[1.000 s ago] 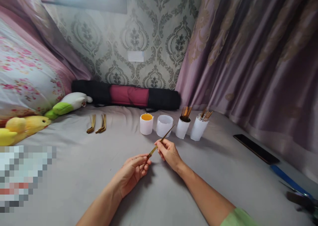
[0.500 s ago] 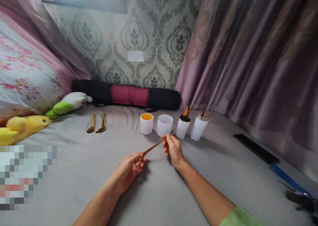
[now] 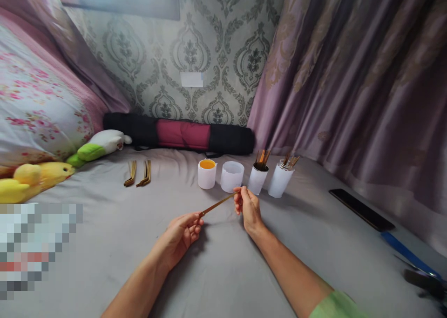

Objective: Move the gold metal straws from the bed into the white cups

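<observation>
Fingertips [image 3: 199,221] of the left hand [image 3: 179,236] pinch the near end of a thin, flat, gold-brown strip [image 3: 220,203]; the right hand [image 3: 251,209], also closed, pinches the other end, so the strip slants above the grey cloth sheet [image 3: 216,271]. Fingers cover both its tips. The right hand partly hides the foot of a white, dark-rimmed cylinder [image 3: 259,179] holding brown sticks [image 3: 262,157]. Coarse pixels mask a pale block [image 3: 31,236] far left, leaving its reddish band unreadable. At the right edge, a dark, cut-off object [image 3: 422,280] is hard to make out.
</observation>
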### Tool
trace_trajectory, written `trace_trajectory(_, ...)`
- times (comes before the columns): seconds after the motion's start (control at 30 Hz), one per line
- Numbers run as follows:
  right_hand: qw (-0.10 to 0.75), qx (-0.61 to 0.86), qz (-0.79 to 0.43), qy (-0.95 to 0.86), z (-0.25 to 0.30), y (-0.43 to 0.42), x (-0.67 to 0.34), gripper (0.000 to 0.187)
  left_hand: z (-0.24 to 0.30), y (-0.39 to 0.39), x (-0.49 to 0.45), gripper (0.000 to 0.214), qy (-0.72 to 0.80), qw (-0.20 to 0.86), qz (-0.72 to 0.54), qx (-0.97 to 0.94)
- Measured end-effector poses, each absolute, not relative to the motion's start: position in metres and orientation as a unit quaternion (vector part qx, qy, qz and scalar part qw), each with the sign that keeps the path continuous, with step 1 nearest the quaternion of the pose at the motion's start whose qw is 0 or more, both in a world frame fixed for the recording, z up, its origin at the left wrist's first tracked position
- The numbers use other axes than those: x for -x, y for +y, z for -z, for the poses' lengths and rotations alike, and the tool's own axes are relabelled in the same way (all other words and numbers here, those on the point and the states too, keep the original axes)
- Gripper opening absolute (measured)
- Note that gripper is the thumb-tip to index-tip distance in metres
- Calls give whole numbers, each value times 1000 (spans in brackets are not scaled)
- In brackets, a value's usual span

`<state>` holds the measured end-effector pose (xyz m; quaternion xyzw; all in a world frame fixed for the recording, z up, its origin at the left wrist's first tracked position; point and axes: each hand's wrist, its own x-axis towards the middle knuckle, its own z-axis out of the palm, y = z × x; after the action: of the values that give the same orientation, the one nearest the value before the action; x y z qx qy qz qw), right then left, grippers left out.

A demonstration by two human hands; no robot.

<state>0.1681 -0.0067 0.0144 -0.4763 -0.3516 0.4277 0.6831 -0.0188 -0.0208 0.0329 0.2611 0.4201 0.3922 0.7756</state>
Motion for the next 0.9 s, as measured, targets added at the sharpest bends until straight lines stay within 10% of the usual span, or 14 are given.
trace_trajectory(0.9,706,480,-395,-340,-26,-6,-173,32,-30,-12,28,13,414,771,-411,-257)
